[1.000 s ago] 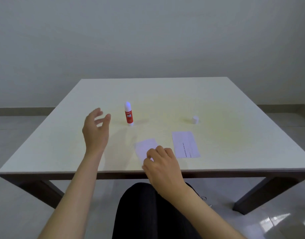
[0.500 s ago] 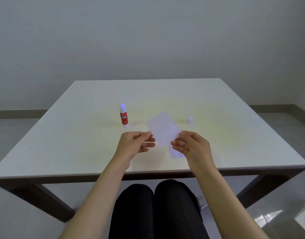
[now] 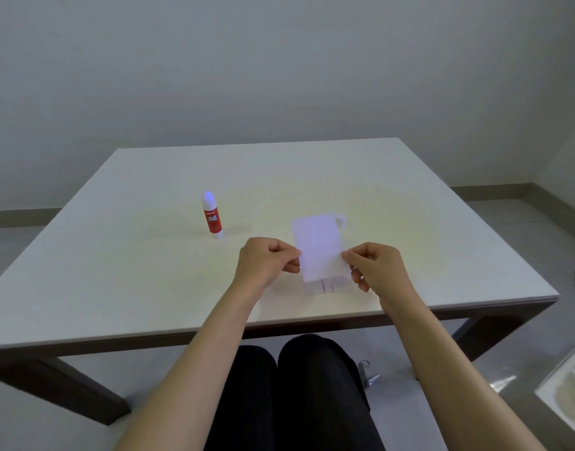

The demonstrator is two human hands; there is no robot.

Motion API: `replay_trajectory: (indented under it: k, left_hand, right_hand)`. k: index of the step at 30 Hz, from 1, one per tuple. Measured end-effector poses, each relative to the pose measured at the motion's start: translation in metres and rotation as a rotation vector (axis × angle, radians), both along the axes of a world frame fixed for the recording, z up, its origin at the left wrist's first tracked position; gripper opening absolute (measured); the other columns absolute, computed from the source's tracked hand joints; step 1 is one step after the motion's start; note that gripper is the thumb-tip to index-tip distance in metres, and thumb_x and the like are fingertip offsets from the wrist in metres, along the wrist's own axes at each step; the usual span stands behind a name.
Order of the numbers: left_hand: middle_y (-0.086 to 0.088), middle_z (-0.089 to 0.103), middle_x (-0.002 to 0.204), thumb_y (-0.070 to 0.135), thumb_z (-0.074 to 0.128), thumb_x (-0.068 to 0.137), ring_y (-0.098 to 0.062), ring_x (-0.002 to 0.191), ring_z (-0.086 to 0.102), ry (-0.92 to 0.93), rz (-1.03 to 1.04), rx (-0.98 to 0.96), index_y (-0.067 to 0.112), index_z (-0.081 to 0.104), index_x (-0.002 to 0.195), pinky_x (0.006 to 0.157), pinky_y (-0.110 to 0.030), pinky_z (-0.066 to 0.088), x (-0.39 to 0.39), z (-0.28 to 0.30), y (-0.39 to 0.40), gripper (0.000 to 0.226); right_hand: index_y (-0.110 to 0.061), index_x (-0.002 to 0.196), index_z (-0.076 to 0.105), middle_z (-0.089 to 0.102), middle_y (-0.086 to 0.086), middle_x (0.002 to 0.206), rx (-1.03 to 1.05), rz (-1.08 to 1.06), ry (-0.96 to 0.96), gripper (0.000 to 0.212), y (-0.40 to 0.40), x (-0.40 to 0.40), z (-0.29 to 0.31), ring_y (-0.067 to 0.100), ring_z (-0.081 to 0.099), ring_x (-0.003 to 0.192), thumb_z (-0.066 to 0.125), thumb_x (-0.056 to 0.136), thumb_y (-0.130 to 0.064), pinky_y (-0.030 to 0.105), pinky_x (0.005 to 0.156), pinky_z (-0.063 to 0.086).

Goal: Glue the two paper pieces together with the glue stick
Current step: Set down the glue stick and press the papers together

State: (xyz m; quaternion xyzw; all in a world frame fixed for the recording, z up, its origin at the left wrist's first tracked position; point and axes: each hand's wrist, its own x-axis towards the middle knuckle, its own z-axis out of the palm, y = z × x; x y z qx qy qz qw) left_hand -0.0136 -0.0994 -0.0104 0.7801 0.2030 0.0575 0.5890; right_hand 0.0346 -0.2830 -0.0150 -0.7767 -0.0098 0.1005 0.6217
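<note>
- A thin, flat, rectangular paper piece [image 3: 317, 245] is held above the table [image 3: 123, 271], near its front edge.
- The left hand [image 3: 263, 263] pinches its left edge; the right hand [image 3: 375, 266] pinches its right edge.
- A second paper piece [image 3: 326, 286] lies beneath, mostly hidden; only a printed strip shows.
- The red, cylindrical glue stick [image 3: 211, 216] stands upright, uncapped, toward the table's left.
- A small white cap [image 3: 341, 219] peeks out behind the held paper.
</note>
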Motion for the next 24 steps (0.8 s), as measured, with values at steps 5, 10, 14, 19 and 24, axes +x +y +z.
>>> replay_trajectory:
  k: [5,10,14,19,24]
  left_hand:
    - [0.003,0.073,0.062,0.010,0.069,0.078,-0.006,0.053,0.069,0.059,-0.011,0.079,0.006,0.073,0.069,0.054,-0.009,0.046,0.003,-0.014,-0.004,0.011]
    - [0.007,0.073,0.060,0.013,0.069,0.077,-0.006,0.056,0.070,0.095,-0.025,0.150,0.013,0.073,0.065,0.059,-0.017,0.047,0.007,-0.016,-0.003,0.013]
    - [0.006,0.074,0.063,0.015,0.071,0.076,-0.008,0.058,0.071,0.119,-0.049,0.192,0.015,0.074,0.066,0.075,-0.029,0.055,0.008,-0.017,-0.003,0.011]
    - [0.007,0.074,0.062,0.018,0.071,0.076,-0.008,0.059,0.071,0.146,-0.058,0.231,0.017,0.073,0.064,0.082,-0.036,0.056,0.009,-0.016,-0.003,0.011]
    - [0.006,0.074,0.063,0.019,0.070,0.076,-0.008,0.060,0.071,0.161,-0.064,0.259,0.016,0.073,0.065,0.084,-0.039,0.056,0.009,-0.016,-0.005,0.012]
  right_hand:
    - [-0.003,0.066,0.063,0.053,-0.002,0.039,-0.163,0.046,0.010,0.017,-0.005,0.006,-0.013,0.006,0.038,0.028,0.066,0.082,-0.007,0.015,0.032,0.027]
    - [-0.007,0.062,0.062,0.053,-0.006,0.035,-0.250,0.059,-0.040,0.019,-0.003,0.009,-0.018,0.002,0.040,0.027,0.067,0.081,-0.007,0.012,0.030,0.028]
    - [-0.002,0.067,0.063,0.057,0.003,0.046,-0.267,0.070,-0.043,0.015,-0.003,0.009,-0.019,0.004,0.042,0.028,0.066,0.081,-0.007,0.015,0.031,0.031]
    - [0.003,0.072,0.064,0.058,0.006,0.048,-0.268,0.074,-0.029,0.012,-0.004,0.010,-0.019,0.006,0.042,0.027,0.066,0.080,-0.006,0.018,0.032,0.032]
    - [0.004,0.073,0.064,0.059,0.007,0.050,-0.286,0.080,-0.036,0.010,-0.004,0.008,-0.018,0.004,0.042,0.027,0.065,0.080,-0.003,0.018,0.031,0.034]
